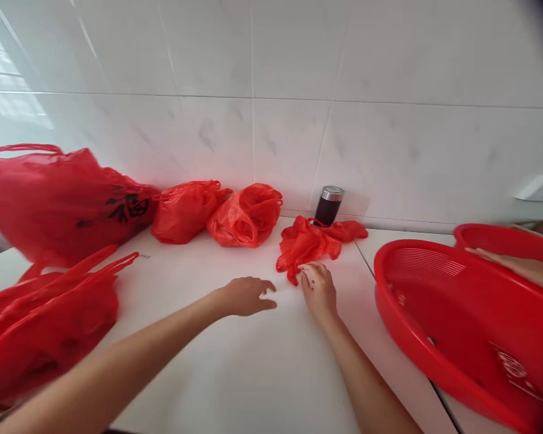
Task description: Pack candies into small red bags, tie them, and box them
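Observation:
My left hand [250, 296] hovers over the white tabletop [235, 374], thumb and fingers apart, with nothing between them. Just to its right, my right hand [320, 293] is at the near edge of a crumpled red plastic bag [304, 241]. Its fingers are curved and apart from the thumb, and the fingertips are close to or touching the bag's loose corner. Behind this flattened bag stands a dark flask [328, 207] with a silver lid, its base partly hidden.
Two bunched red bags, one left [183, 214] and one nearer the middle [247, 217], sit along the tiled wall. Far left are a large full red bag [49, 199] and another red bag [49, 325]. Red plastic baskets, front [402, 313] and rear [484, 232], occupy the right.

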{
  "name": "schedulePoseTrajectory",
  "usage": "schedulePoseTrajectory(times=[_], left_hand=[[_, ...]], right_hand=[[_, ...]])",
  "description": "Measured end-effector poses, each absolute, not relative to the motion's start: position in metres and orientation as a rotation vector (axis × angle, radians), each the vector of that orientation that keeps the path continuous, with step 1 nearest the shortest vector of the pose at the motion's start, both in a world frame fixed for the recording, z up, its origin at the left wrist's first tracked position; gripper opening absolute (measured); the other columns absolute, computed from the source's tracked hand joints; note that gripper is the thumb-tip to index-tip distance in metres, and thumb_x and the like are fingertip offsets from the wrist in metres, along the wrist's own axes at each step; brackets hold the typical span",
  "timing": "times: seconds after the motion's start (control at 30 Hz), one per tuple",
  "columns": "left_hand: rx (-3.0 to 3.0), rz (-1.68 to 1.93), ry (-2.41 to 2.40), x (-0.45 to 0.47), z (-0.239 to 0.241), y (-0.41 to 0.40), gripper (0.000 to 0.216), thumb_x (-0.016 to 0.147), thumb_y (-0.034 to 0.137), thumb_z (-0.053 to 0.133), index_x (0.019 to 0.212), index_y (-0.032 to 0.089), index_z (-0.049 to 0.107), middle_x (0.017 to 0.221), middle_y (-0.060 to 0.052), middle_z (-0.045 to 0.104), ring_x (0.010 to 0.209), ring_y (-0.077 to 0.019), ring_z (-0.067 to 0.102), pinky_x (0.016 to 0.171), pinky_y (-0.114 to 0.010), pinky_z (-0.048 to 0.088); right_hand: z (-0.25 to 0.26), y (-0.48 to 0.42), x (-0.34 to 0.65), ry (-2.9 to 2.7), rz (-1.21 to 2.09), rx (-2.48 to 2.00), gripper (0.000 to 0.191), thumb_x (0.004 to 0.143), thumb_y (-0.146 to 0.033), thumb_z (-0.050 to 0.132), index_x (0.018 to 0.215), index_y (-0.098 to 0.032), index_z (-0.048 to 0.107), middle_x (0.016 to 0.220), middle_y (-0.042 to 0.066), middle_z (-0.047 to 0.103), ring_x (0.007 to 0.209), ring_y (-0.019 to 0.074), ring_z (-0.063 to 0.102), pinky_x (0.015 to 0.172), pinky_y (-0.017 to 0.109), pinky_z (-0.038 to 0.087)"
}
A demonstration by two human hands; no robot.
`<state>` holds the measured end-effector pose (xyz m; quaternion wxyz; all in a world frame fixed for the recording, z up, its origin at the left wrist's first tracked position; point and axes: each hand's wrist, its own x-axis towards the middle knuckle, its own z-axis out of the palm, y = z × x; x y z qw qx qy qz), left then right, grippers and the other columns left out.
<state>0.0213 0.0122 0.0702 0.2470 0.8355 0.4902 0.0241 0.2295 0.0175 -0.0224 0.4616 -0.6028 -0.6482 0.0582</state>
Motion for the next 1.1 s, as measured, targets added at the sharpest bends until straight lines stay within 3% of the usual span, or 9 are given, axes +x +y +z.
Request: schedulePoseTrajectory(times=[0.17, 0.3, 0.43, 0.53, 0.67, 0.87, 0.93, 1.03, 1.1], left_hand=[[2.419, 0.543, 1.485, 0.091, 0.026, 0.042, 0.055, 0.088, 0.032, 0.049, 0.142, 0.026, 0.038, 0.154, -0.011, 0.028, 0.135, -0.0295, 0.035, 0.098, -0.043, 0.039], [2.451, 0.590, 1.450, 0.105, 0.002, 0.058, 0.037, 0.083, 0.027, 0.056, 0.120, 0.025, 0.060, 0.134, -0.010, 0.056, 0.124, -0.0306, 0.048, 0.096, -0.043, 0.040], [2.433, 0.555, 1.359, 0.088, -0.001, 0.068, 0.020, 0.083, 0.022, 0.050, 0.093, 0.026, 0.067, 0.098, -0.003, 0.071, 0.095, -0.0238, 0.063, 0.081, -0.034, 0.045], [2.376, 0.581, 1.396, 0.072, 0.003, 0.077, 0.021, 0.083, 0.023, 0.049, 0.097, 0.025, 0.065, 0.101, -0.005, 0.069, 0.094, -0.0237, 0.063, 0.078, -0.032, 0.046], [2.249, 0.664, 1.511, 0.064, 0.006, 0.102, 0.030, 0.084, 0.022, 0.045, 0.110, 0.019, 0.059, 0.105, -0.010, 0.067, 0.092, -0.0241, 0.064, 0.079, -0.034, 0.048], [2.117, 0.797, 1.587, 0.077, 0.009, 0.129, 0.053, 0.087, 0.024, 0.046, 0.137, 0.012, 0.034, 0.102, -0.014, 0.067, 0.086, -0.0231, 0.068, 0.075, -0.035, 0.052], [2.119, 0.834, 1.613, 0.085, 0.010, 0.124, 0.059, 0.087, 0.026, 0.047, 0.141, 0.010, 0.027, 0.117, -0.021, 0.061, 0.102, -0.0282, 0.064, 0.083, -0.040, 0.051], [2.223, 0.911, 1.599, 0.095, 0.015, 0.103, 0.062, 0.088, 0.027, 0.048, 0.143, 0.011, 0.025, 0.147, -0.026, 0.033, 0.136, -0.0353, 0.035, 0.103, -0.051, 0.037], [2.391, 1.021, 1.524, 0.101, 0.019, 0.086, 0.053, 0.090, 0.026, 0.047, 0.139, 0.012, 0.032, 0.152, -0.024, 0.024, 0.142, -0.0360, 0.022, 0.108, -0.055, 0.029]], right_hand=[[-0.025, 0.026, 0.245, -1.573, -0.094, -1.604, 0.034, 0.089, -0.027, 0.047, 0.119, -0.026, 0.064, 0.137, 0.011, 0.043, 0.118, 0.0271, 0.046, 0.093, 0.041, 0.046], [-0.029, 0.034, 0.260, -1.476, -0.143, -1.747, 0.040, 0.088, -0.027, 0.049, 0.128, -0.026, 0.058, 0.148, 0.012, 0.030, 0.128, 0.0316, 0.040, 0.096, 0.046, 0.044], [-0.032, 0.040, 0.270, -1.465, 0.067, -1.766, 0.043, 0.086, -0.029, 0.051, 0.128, -0.021, 0.058, 0.113, 0.015, 0.063, 0.108, 0.0301, 0.058, 0.091, 0.047, 0.046], [-0.030, 0.042, 0.271, -1.393, 0.223, -1.687, 0.036, 0.086, -0.031, 0.051, 0.118, -0.020, 0.063, 0.092, 0.009, 0.070, 0.087, 0.0257, 0.065, 0.087, 0.045, 0.047], [-0.022, 0.041, 0.276, -1.210, 0.226, -1.571, 0.039, 0.090, -0.033, 0.040, 0.122, -0.019, 0.057, 0.120, 0.012, 0.064, 0.105, 0.0215, 0.062, 0.090, 0.037, 0.048], [-0.009, 0.035, 0.282, -0.998, 0.221, -1.397, 0.044, 0.088, -0.032, 0.044, 0.126, -0.015, 0.055, 0.118, 0.016, 0.063, 0.101, 0.0213, 0.062, 0.087, 0.036, 0.050], [-0.002, 0.031, 0.278, -1.004, 0.152, -1.362, 0.043, 0.090, -0.033, 0.043, 0.128, -0.016, 0.053, 0.124, 0.016, 0.060, 0.106, 0.0210, 0.061, 0.090, 0.036, 0.049], [0.008, 0.025, 0.270, -1.050, 0.054, -1.300, 0.043, 0.092, -0.032, 0.043, 0.133, -0.017, 0.049, 0.123, 0.014, 0.061, 0.106, 0.0199, 0.061, 0.092, 0.036, 0.050], [0.013, 0.021, 0.265, -1.089, 0.005, -1.252, 0.043, 0.093, -0.030, 0.044, 0.133, -0.017, 0.048, 0.120, 0.013, 0.063, 0.100, 0.0188, 0.063, 0.089, 0.036, 0.051]])
